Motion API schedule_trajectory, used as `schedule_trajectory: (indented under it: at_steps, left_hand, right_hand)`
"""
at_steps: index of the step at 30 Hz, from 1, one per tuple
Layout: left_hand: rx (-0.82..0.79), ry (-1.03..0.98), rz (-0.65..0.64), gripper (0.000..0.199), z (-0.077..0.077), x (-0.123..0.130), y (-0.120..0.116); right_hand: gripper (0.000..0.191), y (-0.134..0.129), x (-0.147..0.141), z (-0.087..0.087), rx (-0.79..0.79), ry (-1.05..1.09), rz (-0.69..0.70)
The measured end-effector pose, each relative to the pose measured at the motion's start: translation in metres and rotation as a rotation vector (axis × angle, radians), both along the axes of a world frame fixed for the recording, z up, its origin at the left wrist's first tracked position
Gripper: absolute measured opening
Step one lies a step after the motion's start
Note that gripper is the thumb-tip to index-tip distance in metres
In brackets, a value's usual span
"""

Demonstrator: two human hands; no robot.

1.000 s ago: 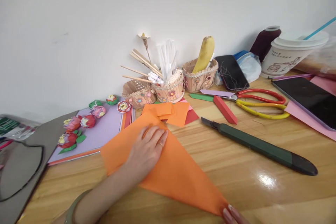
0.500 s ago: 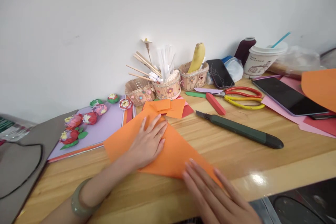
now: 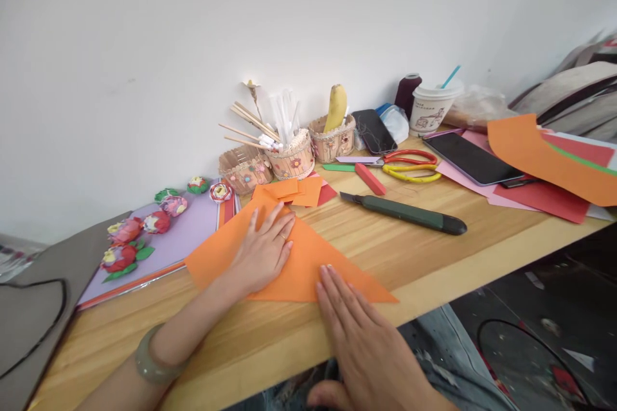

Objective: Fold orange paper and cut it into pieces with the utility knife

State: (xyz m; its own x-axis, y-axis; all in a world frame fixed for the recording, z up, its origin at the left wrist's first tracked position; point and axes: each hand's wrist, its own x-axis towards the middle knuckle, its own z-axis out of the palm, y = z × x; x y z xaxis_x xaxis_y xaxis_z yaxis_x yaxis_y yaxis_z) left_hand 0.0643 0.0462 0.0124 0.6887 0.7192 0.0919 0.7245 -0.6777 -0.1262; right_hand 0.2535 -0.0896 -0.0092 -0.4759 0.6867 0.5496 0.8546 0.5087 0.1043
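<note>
A sheet of orange paper (image 3: 308,250), folded into a large triangle, lies on the wooden table (image 3: 270,340). My left hand (image 3: 260,247) rests flat on its upper middle, fingers spread, a ring on one finger. Against the lower folded edge lies my right hand (image 3: 361,334), fingers stretched out and close together, fingertips on the paper. The paper's right corner sticks out beyond my right fingers. Small orange paper pieces (image 3: 308,191) lie just behind the sheet's top.
A utility knife (image 3: 409,213), red-and-yellow-handled scissors (image 3: 409,172) and a phone (image 3: 475,157) lie to the right. Decorated baskets (image 3: 292,160) and a lidded cup (image 3: 431,109) stand along the wall. Paper flowers (image 3: 157,223) sit on purple paper (image 3: 186,244) at left.
My right hand has slid slightly left and up along the folded edge, uncovering the paper's right corner. My left hand stays on the sheet. The view has turned to the right.
</note>
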Motion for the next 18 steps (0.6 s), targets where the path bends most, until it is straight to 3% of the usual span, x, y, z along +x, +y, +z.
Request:
schedule_trajectory:
  at_steps: [3,9,13,18]
  left_hand:
    - [-0.007,-0.002,-0.004,0.046,0.001,0.0,0.001]
    - [0.001,-0.022,-0.005,0.045,0.003,0.002,-0.001]
    - [0.037,-0.009,-0.009,0.044,0.003,0.003,-0.002]
    - [0.084,0.009,-0.012,0.042,0.004,0.001,0.003]
  right_hand:
    - [0.092,-0.017,0.032,0.004,0.039,-0.065,-0.039]
    - [0.083,-0.039,0.087,0.013,0.092,-0.247,0.058]
    - [0.078,-0.036,0.088,0.013,0.105,-0.239,0.024]
    - [0.058,-0.022,0.076,-0.006,0.083,-0.19,0.022]
